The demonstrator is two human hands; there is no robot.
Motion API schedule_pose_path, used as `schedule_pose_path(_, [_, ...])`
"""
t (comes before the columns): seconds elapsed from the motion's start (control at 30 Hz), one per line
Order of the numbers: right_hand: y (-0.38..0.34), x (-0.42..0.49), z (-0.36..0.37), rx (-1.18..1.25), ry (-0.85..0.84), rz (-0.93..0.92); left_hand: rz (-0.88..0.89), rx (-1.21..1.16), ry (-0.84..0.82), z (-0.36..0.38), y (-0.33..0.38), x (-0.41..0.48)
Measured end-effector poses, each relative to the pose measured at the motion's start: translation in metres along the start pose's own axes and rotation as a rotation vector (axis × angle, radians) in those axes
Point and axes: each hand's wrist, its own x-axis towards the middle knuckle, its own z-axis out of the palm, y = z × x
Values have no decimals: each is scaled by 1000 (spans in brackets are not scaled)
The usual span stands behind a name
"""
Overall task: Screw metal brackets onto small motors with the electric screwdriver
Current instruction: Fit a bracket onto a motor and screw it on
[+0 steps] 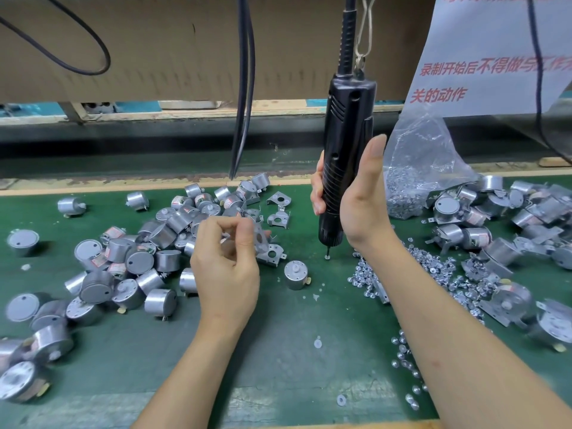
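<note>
Hands [226,258] [362,202] on bracket [262,236] and screwdriver [346,128]; behind, bag [424,147] (clear plastic) of screws [402,199]

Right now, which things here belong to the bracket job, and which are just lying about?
Job: black electric screwdriver in right hand; thin metal bracket pinched by left hand; lone silver round motor; loose silver screws.
Lying about: white notice with red writing; hanging black cables; brown cardboard panel.

Green bench mat [278,351], cardboard panel [154,41] behind, white notice [483,57] at rt.
</note>
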Motion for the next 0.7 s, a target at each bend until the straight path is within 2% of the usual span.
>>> schedule_pose_path(0.2, [0, 0, 1, 12, 7, -2, 62, 271, -288, 2, -7, -4])
schedule_pose_path(0.33, [1, 0, 1, 11, 13, -4, 101, 414, -392, 1, -7, -8])
schedule_pose_path(0.5, [0, 0, 1, 15, 12, -2, 176, 628, -607, -9, -7, -9])
schedule_pose_path(0.7, [0, 0, 1, -10, 6, -6, 213, 645, -639, -11, -8, -9])
